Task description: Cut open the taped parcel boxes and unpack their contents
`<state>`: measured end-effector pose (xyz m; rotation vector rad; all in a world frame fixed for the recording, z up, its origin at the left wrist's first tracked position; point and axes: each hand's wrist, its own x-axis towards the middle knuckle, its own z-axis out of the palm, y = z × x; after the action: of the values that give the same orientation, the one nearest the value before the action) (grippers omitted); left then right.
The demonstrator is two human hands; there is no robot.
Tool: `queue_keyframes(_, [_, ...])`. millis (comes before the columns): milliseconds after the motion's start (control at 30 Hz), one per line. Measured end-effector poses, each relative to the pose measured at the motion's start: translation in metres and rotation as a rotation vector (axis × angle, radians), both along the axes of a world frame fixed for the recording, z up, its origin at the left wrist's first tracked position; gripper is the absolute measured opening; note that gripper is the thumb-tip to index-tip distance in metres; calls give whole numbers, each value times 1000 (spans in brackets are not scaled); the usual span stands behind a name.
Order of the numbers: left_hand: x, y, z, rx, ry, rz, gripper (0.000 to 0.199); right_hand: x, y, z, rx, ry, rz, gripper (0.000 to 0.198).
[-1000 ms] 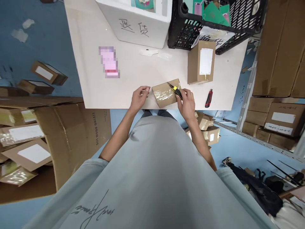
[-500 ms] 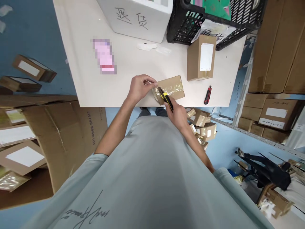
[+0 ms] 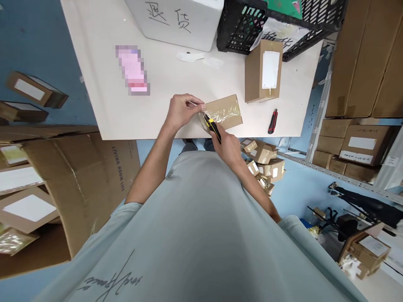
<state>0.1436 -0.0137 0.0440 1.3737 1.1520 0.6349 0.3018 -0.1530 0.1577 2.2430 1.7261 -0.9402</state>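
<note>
A small cardboard box (image 3: 225,110) with shiny clear tape lies at the table's near edge. My left hand (image 3: 183,110) pinches its left end between thumb and fingers. My right hand (image 3: 229,147) is wrapped around a black and yellow utility knife (image 3: 215,129), whose tip meets the taped left end of the box. Whether the blade is in the tape or only on it, I cannot make out. A second utility knife, red and black (image 3: 273,121), lies to the right. Behind it stands a taller cardboard box (image 3: 263,71) with a white label.
At the table's back are a white foam box (image 3: 176,25) and a black plastic crate (image 3: 242,29). A blurred pink item (image 3: 134,69) lies on the left of the white table (image 3: 94,84). Several boxes (image 3: 267,161) are heaped on the floor; a large open carton (image 3: 91,180) stands left.
The knife in my right hand has shifted slightly left toward the pinched end of the box. My left hand keeps its pinch. The whole view has moved a little.
</note>
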Motion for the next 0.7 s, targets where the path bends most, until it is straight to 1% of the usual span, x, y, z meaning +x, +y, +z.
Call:
queue_keyframes(167, [-2, -1, -4, 7, -26, 16, 23, -10, 11, 6, -46, -63, 29, 60])
queue_keyframes(333, [-1, -6, -4, 3, 24, 45, 14, -17, 13, 17, -109, -113, 39, 57])
queue_keyframes(467, [2, -10, -2, 16, 91, 70, 12, -16, -1, 27, -207, -121, 70, 56])
queue_keyframes(567, [3, -12, 0, 21, 117, 77, 14, -12, -16, 29, -294, -118, 89, 58])
queue_keyframes(633, [3, -14, 1, 15, 122, 72, 15, -9, -26, 28, -305, -104, 94, 61])
queue_keyframes(700, [3, -16, 0, 1, 126, 71, 16, -5, -34, 29, -278, -86, 98, 62])
